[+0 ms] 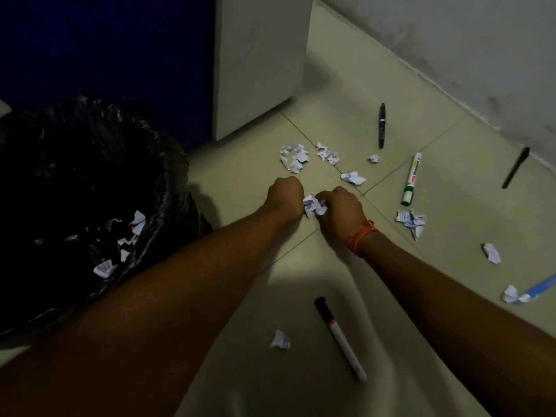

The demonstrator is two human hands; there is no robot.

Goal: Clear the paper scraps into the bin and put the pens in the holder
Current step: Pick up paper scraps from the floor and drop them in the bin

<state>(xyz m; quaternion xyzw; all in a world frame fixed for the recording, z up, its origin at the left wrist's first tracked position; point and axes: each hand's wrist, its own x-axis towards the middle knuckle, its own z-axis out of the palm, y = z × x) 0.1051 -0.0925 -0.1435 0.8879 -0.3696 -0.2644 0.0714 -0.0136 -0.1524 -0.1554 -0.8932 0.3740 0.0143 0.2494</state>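
Observation:
My left hand (284,197) and my right hand (338,212) meet low over the tiled floor, both closed around a crumpled white paper scrap (314,206) that shows between them. Several more scraps lie ahead (293,158) and to the right (410,221); one lies near me (279,340). The bin (144,164), lined with a black bag, stands at left with scraps inside (135,224). Pens lie scattered: a white marker with black cap (341,338) near me, a green-and-white marker (410,179), a dark pen (382,126) and a black pen (515,167) further off.
A white cabinet (258,64) stands behind the scraps, next to a dark blue panel (105,46). A grey wall (451,49) runs along the right. A blue-and-white pen-like object (538,288) lies at the right edge beside a scrap (510,293).

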